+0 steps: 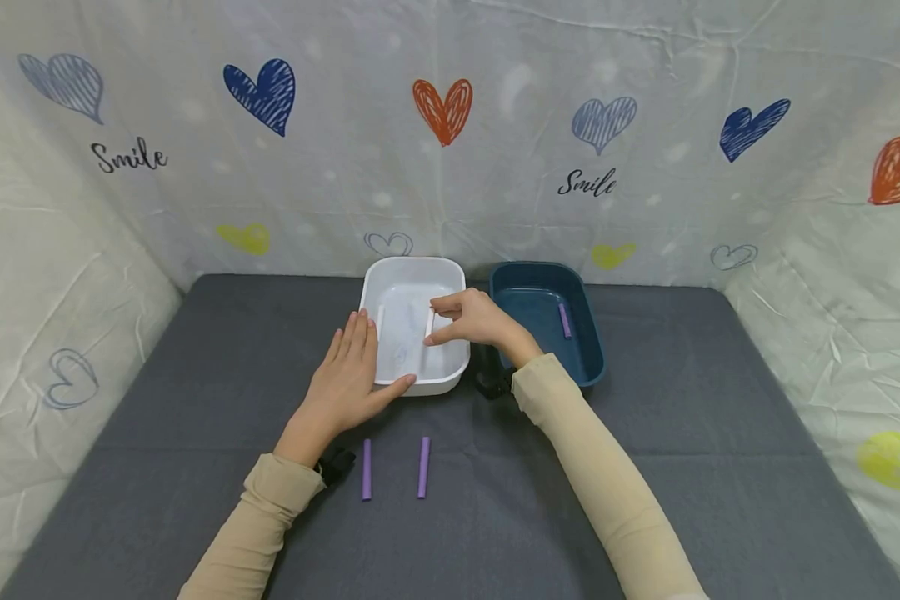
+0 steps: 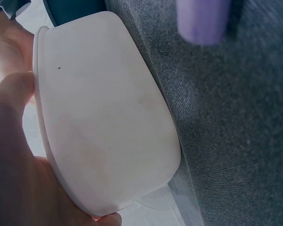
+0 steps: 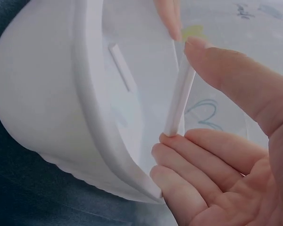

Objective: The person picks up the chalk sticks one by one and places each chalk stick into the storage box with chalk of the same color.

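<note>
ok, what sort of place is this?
Probably a staged recording booth: a dark grey cloth-covered table, white heart-printed sheeting around its back and sides, and small black wrist-worn devices.

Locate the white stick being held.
In the head view, the held white stick is over the right half of the white tray, pinched by its two ends in the right hand.

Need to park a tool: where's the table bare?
Free: grey cloth right of the teal bin; also left of the white bin and left hand. Crowded: between the bins, and nearer the person, where two purple sticks lie.
</note>
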Motion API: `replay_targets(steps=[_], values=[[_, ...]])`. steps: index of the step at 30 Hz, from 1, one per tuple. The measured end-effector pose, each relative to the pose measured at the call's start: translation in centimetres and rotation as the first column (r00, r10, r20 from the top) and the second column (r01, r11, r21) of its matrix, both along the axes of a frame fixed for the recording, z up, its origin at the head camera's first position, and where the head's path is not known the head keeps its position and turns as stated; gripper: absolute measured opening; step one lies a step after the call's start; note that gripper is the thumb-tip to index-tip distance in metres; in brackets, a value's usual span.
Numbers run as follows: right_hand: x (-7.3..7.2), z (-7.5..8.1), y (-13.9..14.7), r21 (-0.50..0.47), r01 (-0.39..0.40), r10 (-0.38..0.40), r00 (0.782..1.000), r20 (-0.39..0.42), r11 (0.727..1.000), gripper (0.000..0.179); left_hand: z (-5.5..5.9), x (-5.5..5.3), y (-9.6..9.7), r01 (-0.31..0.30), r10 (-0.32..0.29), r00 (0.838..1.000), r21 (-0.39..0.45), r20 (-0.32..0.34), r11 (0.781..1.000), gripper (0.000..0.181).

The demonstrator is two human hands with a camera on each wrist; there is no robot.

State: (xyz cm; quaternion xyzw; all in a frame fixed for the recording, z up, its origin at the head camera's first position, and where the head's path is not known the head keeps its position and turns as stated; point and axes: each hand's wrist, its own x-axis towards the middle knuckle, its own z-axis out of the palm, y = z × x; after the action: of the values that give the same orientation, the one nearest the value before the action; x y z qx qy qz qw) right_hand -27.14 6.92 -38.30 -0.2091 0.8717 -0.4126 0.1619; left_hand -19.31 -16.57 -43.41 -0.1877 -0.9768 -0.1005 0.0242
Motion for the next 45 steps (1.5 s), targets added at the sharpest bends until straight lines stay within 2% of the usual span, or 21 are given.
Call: replay_targets(steps=[11,21,30,34,35,37,41,45], values=[[-1.8,0.1,-0.9,0.021,0.032,-0.032,0.998,0.044,0.999,0.072,0.3,0.2,-0.2,-0.007,0.007,1.0,0.007,0.012,1.0,0.108],[-3.1,-0.3,-1.5,0.005,0.148,-0.148,0.986,0.077,0.989,0.071,0.1,0.3,0.1,-0.004,0.004,1.0,0.0,0.011,1.0,0.109],[-3.6,-1.1,-2.6,0.035,0.193,-0.194,0.98,0.038,0.981,0.074,-0.1,0.2,0.3,0.008,-0.008,1.0,0.002,0.007,1.0,0.109],[-4.0,-1.5,-3.1,0.056,0.207,-0.206,0.978,-0.024,0.977,0.048,0.0,0.2,0.4,0.009,-0.009,1.0,0.005,0.004,1.0,0.109],[-4.0,-1.6,-3.2,0.057,0.213,-0.211,0.976,-0.047,0.975,0.048,0.0,0.2,0.4,0.01,-0.01,1.0,0.007,0.006,1.0,0.108],[-4.2,-1.8,-3.4,0.044,0.221,-0.217,0.973,-0.077,0.974,0.049,0.1,0.2,0.4,0.01,-0.01,1.0,0.004,0.006,1.0,0.108],[-4.3,-2.2,-3.7,-0.005,0.244,-0.243,0.965,-0.101,0.97,0.077,0.2,0.1,0.3,0.007,-0.007,1.0,-0.002,0.006,1.0,0.108],[-4.3,-2.5,-3.9,-0.011,0.242,-0.242,0.963,-0.115,0.97,0.077,0.2,0.1,0.1,0.001,-0.001,1.0,-0.011,-0.003,1.0,0.108]])
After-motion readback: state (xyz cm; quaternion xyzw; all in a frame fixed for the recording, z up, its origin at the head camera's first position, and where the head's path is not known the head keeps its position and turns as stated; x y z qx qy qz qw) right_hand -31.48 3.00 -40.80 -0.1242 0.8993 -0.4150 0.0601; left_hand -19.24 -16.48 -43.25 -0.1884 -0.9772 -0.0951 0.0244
